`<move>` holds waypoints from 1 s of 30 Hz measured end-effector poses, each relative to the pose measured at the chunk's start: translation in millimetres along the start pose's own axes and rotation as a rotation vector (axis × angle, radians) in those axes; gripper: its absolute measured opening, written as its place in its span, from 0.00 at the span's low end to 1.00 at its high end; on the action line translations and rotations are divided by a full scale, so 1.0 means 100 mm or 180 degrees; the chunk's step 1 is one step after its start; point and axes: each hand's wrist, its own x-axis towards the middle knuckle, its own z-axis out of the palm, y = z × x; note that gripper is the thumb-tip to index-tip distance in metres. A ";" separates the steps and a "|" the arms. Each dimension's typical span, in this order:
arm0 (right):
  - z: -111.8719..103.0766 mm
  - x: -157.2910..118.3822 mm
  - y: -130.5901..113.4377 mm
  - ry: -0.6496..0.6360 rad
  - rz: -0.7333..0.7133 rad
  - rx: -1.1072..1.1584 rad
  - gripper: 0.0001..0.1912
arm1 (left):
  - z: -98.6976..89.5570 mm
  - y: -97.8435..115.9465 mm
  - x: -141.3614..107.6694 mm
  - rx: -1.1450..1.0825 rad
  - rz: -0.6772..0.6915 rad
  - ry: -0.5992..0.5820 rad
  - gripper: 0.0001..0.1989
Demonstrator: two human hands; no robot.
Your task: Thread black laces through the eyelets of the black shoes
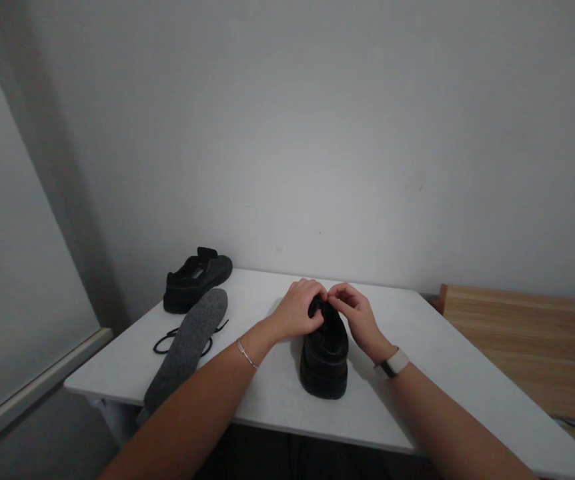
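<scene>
Left of centre, low in the frame, I see the near corner of a white, flat-topped table (392, 327). On its far left part sits a black low-cut shoe with a thick dark sole (180, 298), toe pointing right, its tongue standing up. Just in front lies a long grey felt-like insole (187, 347), slanting down to the table's front edge, with a thin black cord-like lace (160, 348) showing in loops on both sides of it.

Near the middle, the left hand (300, 308), a slim silver-coloured bracelet (246, 353) at its wrist, grasps the upper front of a second black shoe with a rounded heel (323, 377). That shoe rests upright on the table, lower centre of the frame, heel towards me. Right beside, the right hand (355, 313) has thumb and forefinger drawn together at the shoe's opening; I can't tell whether anything is pinched between them. A pale wristband with a dark face (392, 363) circles that wrist. At the right edge stands a light-brown wood-grain board (522, 347).
</scene>
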 end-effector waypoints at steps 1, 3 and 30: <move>0.00 0.00 0.00 -0.0008 0.0021 0.0081 0.06 | -0.01 0.02 0.00 0.0120 0.0020 -0.0009 0.12; -0.01 0.01 0.01 -0.0037 0.0050 0.0203 0.05 | -0.04 0.06 0.01 0.0319 0.0062 -0.0077 0.10; -0.08 -0.01 -0.03 -0.0649 -0.0016 0.0164 0.08 | 0.02 -0.18 0.02 -0.1633 -0.0190 -0.0163 0.09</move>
